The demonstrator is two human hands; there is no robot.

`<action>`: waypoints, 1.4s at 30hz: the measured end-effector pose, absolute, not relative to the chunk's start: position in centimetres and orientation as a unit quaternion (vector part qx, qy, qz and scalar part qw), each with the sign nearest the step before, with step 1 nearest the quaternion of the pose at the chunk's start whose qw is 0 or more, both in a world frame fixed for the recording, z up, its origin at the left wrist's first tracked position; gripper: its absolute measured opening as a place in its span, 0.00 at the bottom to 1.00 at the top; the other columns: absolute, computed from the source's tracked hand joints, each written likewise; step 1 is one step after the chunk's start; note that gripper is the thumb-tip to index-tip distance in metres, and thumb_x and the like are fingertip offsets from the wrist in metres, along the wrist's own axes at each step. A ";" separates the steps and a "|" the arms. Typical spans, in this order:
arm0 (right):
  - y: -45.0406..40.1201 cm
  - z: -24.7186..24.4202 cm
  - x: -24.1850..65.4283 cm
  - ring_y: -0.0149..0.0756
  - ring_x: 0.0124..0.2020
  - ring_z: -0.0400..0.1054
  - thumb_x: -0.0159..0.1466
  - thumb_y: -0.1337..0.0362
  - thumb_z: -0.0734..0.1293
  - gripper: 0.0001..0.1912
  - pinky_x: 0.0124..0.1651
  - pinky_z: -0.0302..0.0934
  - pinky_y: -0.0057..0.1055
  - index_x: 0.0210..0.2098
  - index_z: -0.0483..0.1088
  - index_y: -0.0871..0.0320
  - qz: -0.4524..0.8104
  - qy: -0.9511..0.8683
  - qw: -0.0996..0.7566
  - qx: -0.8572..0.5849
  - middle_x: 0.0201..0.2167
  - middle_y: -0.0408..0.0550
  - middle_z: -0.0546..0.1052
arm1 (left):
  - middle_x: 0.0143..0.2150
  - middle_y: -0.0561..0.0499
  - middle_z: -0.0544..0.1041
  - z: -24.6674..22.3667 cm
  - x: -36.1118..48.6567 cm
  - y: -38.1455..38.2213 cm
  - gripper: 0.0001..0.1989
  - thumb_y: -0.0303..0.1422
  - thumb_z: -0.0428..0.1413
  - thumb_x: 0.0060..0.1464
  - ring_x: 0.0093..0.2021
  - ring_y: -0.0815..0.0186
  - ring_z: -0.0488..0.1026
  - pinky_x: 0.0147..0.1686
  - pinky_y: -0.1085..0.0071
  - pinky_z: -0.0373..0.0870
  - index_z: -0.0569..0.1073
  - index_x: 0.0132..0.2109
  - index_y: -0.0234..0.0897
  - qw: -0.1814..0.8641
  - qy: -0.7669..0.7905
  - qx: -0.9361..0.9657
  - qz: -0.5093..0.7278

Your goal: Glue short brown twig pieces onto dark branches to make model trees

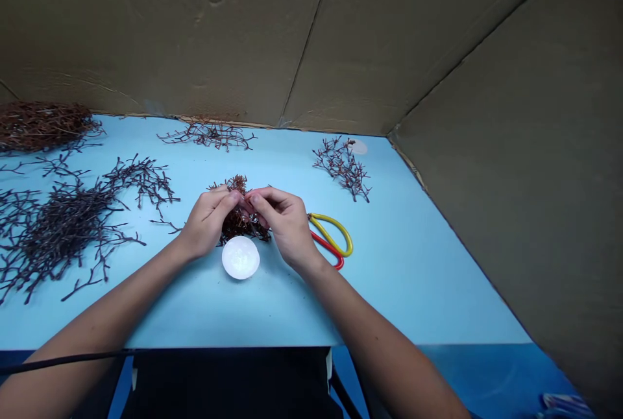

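- Reddish-brown branching twig clump (238,227) sat near the middle of the pale blue counter (389,289), between your hands and partly hidden by them.
- Your left grip (209,221) and right grip (285,224) were both closed, their fingertips pinching into the clump from either side. Your fingers hid exactly which twigs they held.
- The clump looked light, stiff and brittle, with fine tips likely to snag or snap. The thicker stems looked like the safer place to take hold.
- A round white disc (240,257) lay just in front of the clump, and scissors with looped red and yellow handles (347,239) lay just beside your right grip.
- A brown fibrous pile (43,126) and a heap of dark branching twigs (63,224) lay to your left. Separate dark sprigs (209,135) (342,168) lay farther along the counter, before tan cardboard walls (195,30).
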State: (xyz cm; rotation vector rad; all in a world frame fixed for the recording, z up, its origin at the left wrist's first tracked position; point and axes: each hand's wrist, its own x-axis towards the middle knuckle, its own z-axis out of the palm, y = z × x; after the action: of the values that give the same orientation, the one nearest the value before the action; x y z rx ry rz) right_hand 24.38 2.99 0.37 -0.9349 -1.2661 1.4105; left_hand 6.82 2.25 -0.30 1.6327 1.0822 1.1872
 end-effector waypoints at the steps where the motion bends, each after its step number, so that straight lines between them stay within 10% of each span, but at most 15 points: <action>1: 3.0 0.4 24.4 0.34 0.29 0.70 0.63 0.50 0.77 0.14 0.34 0.68 0.33 0.35 0.82 0.54 0.580 -0.520 0.492 -0.389 0.29 0.44 0.80 | 0.32 0.46 0.80 -0.3 6.8 2.2 0.30 0.52 0.50 0.72 0.37 0.56 0.72 0.47 0.59 0.71 0.84 0.32 0.39 0.410 0.431 0.651 0.472; 15: 1.9 -0.1 23.7 0.36 0.30 0.72 0.67 0.59 0.75 0.06 0.36 0.69 0.35 0.35 0.83 0.53 0.373 -0.599 0.550 -0.447 0.32 0.46 0.81 | 0.28 0.48 0.72 -0.5 7.5 1.8 0.28 0.50 0.51 0.72 0.36 0.58 0.70 0.42 0.60 0.67 0.69 0.25 0.40 0.357 0.478 0.631 0.495; 23: 2.9 0.2 24.7 0.36 0.32 0.73 0.70 0.55 0.73 0.10 0.36 0.68 0.35 0.43 0.85 0.52 0.416 -0.618 0.517 -0.422 0.36 0.47 0.83 | 0.33 0.46 0.81 -0.1 7.0 2.2 0.27 0.51 0.53 0.71 0.37 0.58 0.75 0.46 0.61 0.72 0.80 0.31 0.38 0.414 0.443 0.611 0.509; 34: 5.2 0.0 28.0 0.45 0.44 0.74 0.75 0.63 0.70 0.08 0.45 0.60 0.38 0.48 0.83 0.55 0.110 -0.876 0.096 -0.461 0.41 0.52 0.82 | 0.46 0.43 0.87 -1.1 5.5 4.2 0.25 0.54 0.58 0.69 0.43 0.62 0.78 0.48 0.68 0.73 0.87 0.45 0.36 0.453 0.454 0.478 0.600; 42: 5.1 -0.2 27.7 0.42 0.42 0.74 0.75 0.65 0.70 0.07 0.43 0.58 0.36 0.42 0.82 0.54 0.119 -0.863 0.125 -0.476 0.40 0.50 0.82 | 0.36 0.45 0.85 -1.3 5.8 4.3 0.23 0.53 0.68 0.59 0.36 0.64 0.75 0.42 0.67 0.70 0.86 0.35 0.36 0.481 0.454 0.458 0.594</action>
State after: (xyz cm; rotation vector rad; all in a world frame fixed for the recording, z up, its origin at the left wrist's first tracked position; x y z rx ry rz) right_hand 27.66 5.14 -0.23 -1.3863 -2.5136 0.3453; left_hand 5.79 4.27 -1.32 1.1164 1.1067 1.4488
